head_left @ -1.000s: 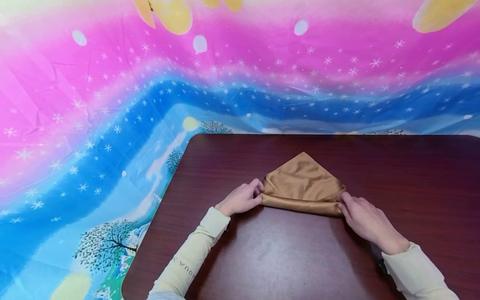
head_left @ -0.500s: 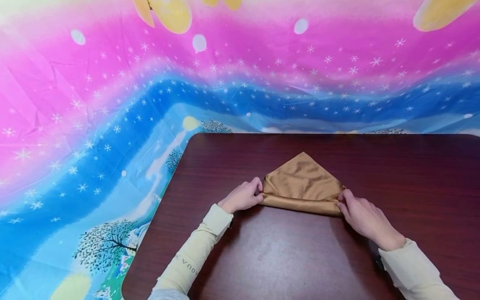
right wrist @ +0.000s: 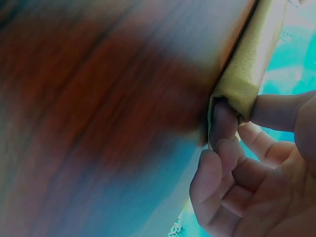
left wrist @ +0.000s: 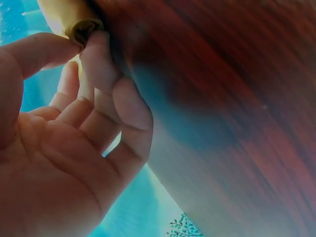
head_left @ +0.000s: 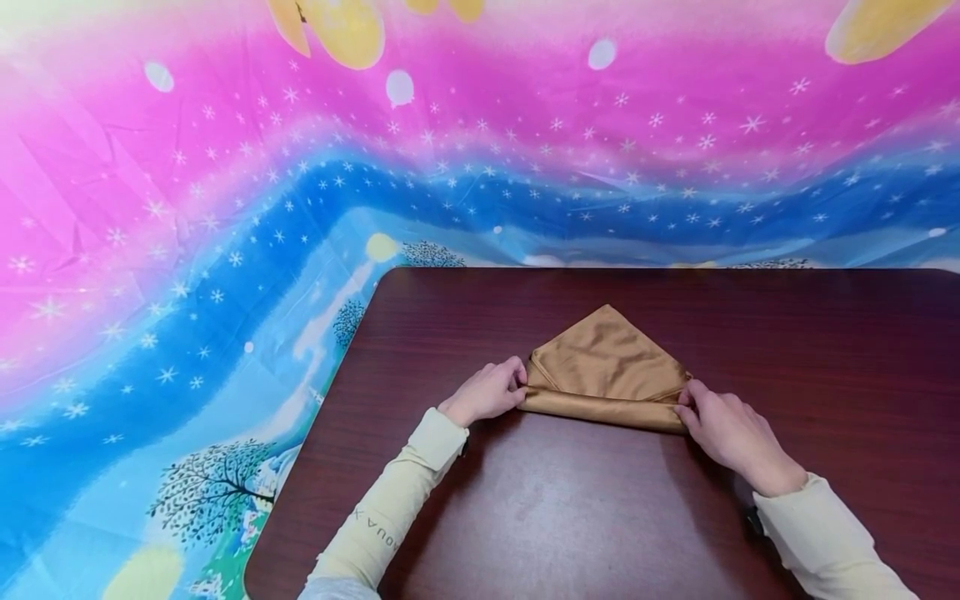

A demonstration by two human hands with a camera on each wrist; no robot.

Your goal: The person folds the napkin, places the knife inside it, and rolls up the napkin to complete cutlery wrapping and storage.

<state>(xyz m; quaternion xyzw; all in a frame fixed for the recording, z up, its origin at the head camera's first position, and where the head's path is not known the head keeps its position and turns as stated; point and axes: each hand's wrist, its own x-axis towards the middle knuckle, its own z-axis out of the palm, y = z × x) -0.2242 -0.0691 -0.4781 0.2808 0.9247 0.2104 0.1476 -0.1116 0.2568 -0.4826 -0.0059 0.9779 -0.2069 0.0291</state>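
A golden-brown satiny cloth (head_left: 607,354) lies on the table, its far part a flat triangle pointing away from me. Along its near side runs a rolled edge (head_left: 600,410). My left hand (head_left: 486,393) pinches the left end of that roll between thumb and fingers. At the roll's right end, my right hand (head_left: 735,433) pinches it the same way. The left wrist view shows the open, coiled end of the cloth roll (left wrist: 88,27) at the fingertips. In the right wrist view a fingertip sits inside the roll's end (right wrist: 239,94), with the thumb outside.
The dark red-brown wooden table (head_left: 555,517) has rounded corners and extends around the cloth on all sides. Behind it and to its left hangs a pink and blue printed backdrop (head_left: 480,125) with snowflakes and trees.
Both hands keep their pinch on the roll's ends. The forearms have shifted slightly inward and forward, while the cloth looks almost the same.
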